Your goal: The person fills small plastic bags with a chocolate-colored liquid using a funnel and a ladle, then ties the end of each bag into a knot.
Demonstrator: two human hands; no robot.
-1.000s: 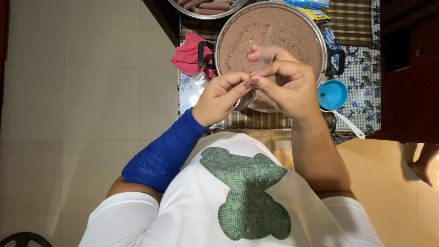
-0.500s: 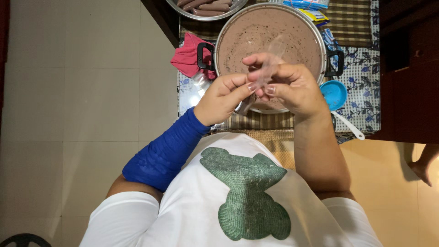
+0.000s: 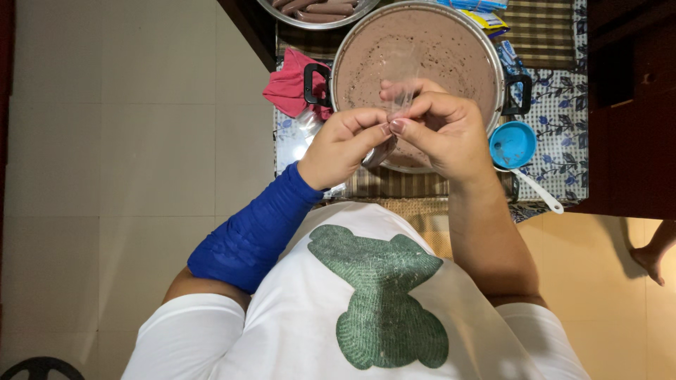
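Pinching a thin clear plastic bag (image 3: 398, 105) between both hands, we hold it just above the pot (image 3: 422, 63) of brown mixture. Our left hand (image 3: 345, 144) and right hand (image 3: 440, 127) grip its mouth with fingertips; opening it likely needs rubbing the 2 layers apart.
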